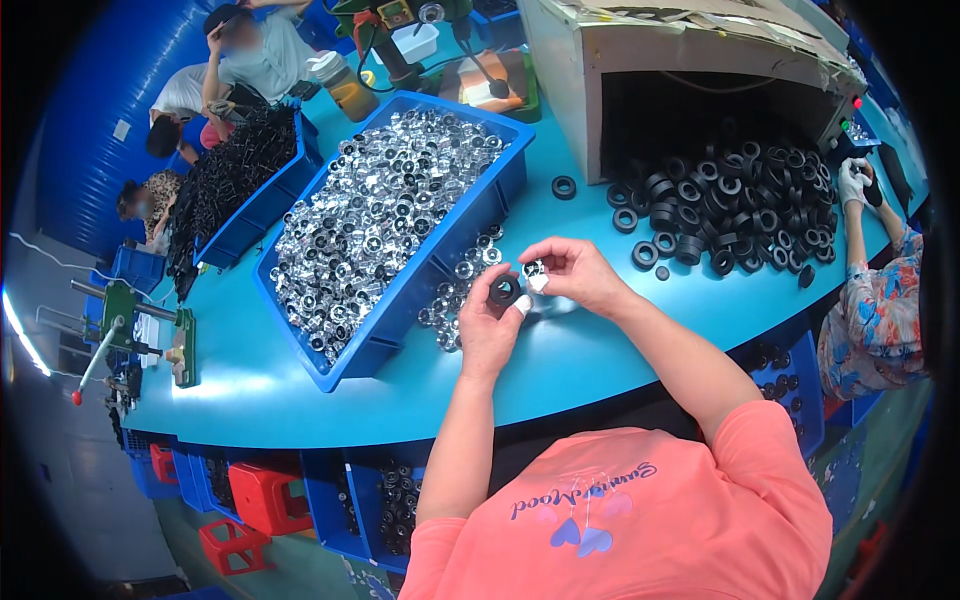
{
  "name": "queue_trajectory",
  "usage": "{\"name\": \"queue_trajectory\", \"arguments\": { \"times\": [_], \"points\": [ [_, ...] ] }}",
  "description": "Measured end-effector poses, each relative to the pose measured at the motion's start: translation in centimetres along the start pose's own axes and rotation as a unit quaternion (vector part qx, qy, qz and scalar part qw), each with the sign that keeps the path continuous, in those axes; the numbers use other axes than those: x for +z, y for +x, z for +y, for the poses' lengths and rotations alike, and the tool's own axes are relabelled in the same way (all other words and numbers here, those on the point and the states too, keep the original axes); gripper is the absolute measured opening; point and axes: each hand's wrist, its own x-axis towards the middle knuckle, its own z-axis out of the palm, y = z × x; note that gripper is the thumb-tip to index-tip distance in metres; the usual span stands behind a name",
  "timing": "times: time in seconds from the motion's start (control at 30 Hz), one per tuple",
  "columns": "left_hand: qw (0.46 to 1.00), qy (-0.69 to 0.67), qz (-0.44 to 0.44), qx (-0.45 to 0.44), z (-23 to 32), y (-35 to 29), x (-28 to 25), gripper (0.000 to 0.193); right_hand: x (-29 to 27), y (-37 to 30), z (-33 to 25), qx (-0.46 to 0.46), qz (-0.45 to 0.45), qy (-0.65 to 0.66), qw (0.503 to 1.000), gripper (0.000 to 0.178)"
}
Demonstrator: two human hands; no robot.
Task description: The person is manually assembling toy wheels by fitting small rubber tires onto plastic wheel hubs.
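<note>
At the centre of the frame, we watch a worker's two bare hands meet over a teal table (570, 365), one part in each. We judge this to be midway through a single piece: both parts are picked up, but the two are not yet joined. Plenty is left, as we see it: silvery parts (390, 190) fill a blue tray (412, 300) left of centre, more lie loose beside it, and black rings (740, 205) heap at right, below the opening of a pale box-like machine (690, 55). We cannot tell whether the dark pieces in the bins (350, 545) at the lower edge are finished.

The left hand (487, 325) has its fingers curled narrowly around one black ring (504, 291), held between thumb and fingers, its opening facing us. Just right of it and slightly higher, the right hand (580, 275) pinches a small silvery piece (534, 271) between thumb and fingertips.
</note>
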Motion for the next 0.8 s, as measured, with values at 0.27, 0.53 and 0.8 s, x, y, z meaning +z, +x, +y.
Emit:
{"name": "queue_trajectory", "arguments": {
  "times": [0.27, 0.53, 0.8],
  "points": [
    [0.992, -0.119, 0.001, -0.044, 0.5, 0.3, 0.1, 0.057, 0.5, 0.2, 1.7, -0.018, -0.038, 0.068, 0.997, 0.043],
    [0.988, -0.146, -0.001, -0.056, 0.8, 0.4, -0.3, 0.059, 0.2, 0.0, 1.3, -0.025, -0.013, 0.062, 0.998, 0.036],
    [0.992, -0.117, -0.019, -0.042, 0.5, 0.5, 0.0, 0.071, 0.6, -0.4, 1.4, -0.056, -0.017, -0.024, 0.998, 0.033]
  ]
}}
